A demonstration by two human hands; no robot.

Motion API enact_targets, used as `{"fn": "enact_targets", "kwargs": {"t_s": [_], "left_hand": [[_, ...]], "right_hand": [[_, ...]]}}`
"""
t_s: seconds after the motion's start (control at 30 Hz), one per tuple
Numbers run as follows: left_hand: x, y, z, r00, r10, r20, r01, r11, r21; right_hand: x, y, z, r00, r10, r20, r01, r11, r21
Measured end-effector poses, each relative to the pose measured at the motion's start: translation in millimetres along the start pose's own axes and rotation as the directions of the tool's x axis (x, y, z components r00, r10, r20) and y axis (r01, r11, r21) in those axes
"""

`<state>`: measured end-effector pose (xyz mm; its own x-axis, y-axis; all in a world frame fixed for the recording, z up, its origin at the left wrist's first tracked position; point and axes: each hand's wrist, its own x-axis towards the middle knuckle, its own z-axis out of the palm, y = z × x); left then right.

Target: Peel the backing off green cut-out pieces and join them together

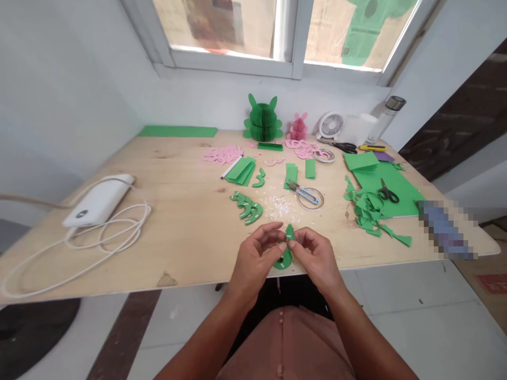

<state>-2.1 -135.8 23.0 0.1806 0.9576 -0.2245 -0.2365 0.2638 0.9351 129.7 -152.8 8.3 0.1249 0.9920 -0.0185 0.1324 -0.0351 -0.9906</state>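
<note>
Near the table's front edge, my left hand (258,257) and my right hand (316,254) both pinch a curved green paper cutout (283,262) with small white strips on it. My thumbs meet at its middle. Just beyond lie several similar green cutouts (249,209), overlapping and bearing white strips. Many tiny white scraps (280,205) are scattered in front of my hands. A light-blue-handled cutter or snips (304,192) rests across a thin roll of tape (321,199). A single wavy green piece (259,178) lies farther back.
Green scraps (366,208) and black scissors (388,192) lie on green sheets at right. Pink cutouts (224,154), a green honeycomb paper figure (263,121), a pink one (298,127), a small fan (331,125) and a bottle (386,119) stand farther back. A white power bank (99,200) with cable lies left.
</note>
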Motion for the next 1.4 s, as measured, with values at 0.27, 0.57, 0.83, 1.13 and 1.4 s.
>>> {"fn": "enact_targets", "kwargs": {"t_s": [0.27, 0.57, 0.83, 1.13, 1.4], "left_hand": [[3, 11, -5.9, 0.998, -0.016, 0.054, 0.017, 1.000, -0.010], [3, 3, -8.1, 0.997, -0.054, 0.048, 0.058, 0.995, -0.079], [4, -1, -1.9, 0.999, -0.017, -0.048, 0.014, 0.997, -0.070], [2, -5, -1.7, 0.994, 0.026, -0.103, -0.026, 1.000, -0.003], [2, -8, 0.0, 0.991, 0.062, -0.116, -0.062, 0.998, 0.003]], "right_hand": [[-1, 0, -5, 0.991, 0.045, 0.127, -0.047, 0.999, 0.014], [-1, -1, -6, 0.982, 0.095, 0.161, -0.118, 0.983, 0.139], [-1, 0, -7, 0.990, 0.048, 0.131, -0.047, 0.999, -0.014], [-1, 3, -6, 0.991, -0.018, 0.131, 0.032, 0.993, -0.110], [-4, 1, -5, 0.988, -0.148, 0.036, 0.152, 0.937, -0.313]]}}
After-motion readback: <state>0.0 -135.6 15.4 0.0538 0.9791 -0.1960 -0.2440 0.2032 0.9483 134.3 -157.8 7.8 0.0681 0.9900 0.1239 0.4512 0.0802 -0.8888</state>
